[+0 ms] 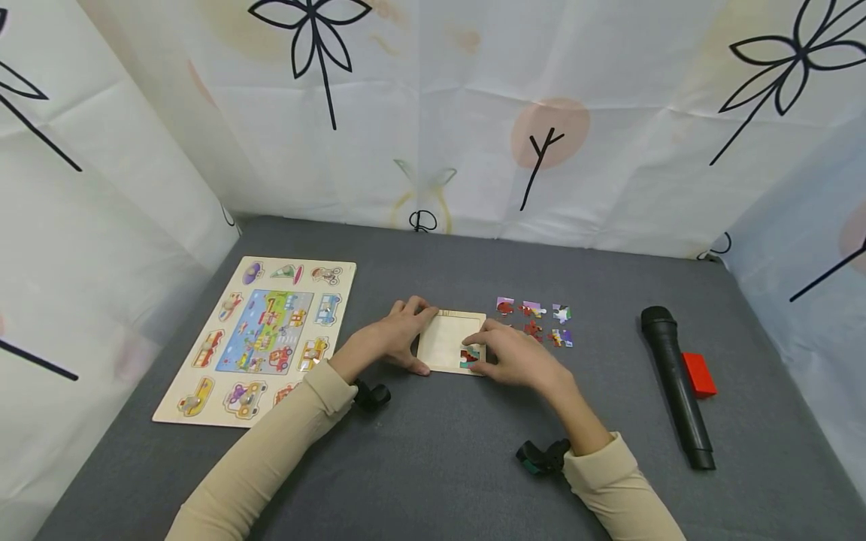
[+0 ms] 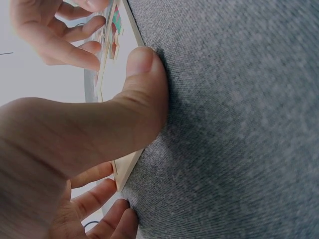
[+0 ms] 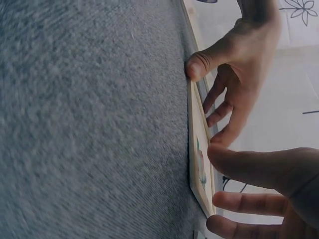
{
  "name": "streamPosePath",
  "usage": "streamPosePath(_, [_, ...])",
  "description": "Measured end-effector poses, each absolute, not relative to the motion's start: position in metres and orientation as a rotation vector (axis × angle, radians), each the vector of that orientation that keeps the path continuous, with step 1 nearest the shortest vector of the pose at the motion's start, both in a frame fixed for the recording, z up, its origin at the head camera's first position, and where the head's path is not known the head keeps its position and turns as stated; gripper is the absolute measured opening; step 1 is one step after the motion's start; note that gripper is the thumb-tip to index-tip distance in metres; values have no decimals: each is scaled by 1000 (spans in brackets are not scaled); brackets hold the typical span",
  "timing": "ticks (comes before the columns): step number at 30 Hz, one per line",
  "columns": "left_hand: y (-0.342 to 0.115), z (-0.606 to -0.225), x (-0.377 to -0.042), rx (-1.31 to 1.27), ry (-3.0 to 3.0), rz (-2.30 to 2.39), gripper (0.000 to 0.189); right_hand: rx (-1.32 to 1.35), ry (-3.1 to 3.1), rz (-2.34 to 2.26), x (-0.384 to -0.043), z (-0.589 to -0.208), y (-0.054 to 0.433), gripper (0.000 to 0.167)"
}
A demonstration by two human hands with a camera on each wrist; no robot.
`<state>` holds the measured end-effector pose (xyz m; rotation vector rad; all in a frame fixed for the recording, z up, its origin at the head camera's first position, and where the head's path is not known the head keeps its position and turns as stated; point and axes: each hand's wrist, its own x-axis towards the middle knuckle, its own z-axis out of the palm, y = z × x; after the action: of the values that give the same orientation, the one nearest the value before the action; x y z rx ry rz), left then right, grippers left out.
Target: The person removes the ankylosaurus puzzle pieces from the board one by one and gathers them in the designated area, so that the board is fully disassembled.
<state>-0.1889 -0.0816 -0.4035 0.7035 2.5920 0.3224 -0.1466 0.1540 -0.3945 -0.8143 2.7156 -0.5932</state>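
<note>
A small pale wooden puzzle tray lies flat on the cloth in the head view. My left hand grips its left side, thumb at the near corner and fingers at the far one; the left wrist view shows the thumb against the frame's edge. Joined jigsaw pieces, with green, brown and white parts, lie in the tray's near right corner. Over them is my right hand, its thumb and fingers slightly bent and spread at the tray's right side. No piece shows between its fingertips.
Several loose jigsaw pieces lie beyond the right hand. A large wooden peg puzzle board is at the left, partly behind the left forearm. At the right are a black microphone and a red block. Printed curtains surround the table.
</note>
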Motion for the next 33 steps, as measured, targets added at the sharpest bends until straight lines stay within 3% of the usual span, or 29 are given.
streamPosePath(33, [-83, -405, -190, 709, 2598, 327, 106, -802, 2723, -521, -144, -398, 145, 34])
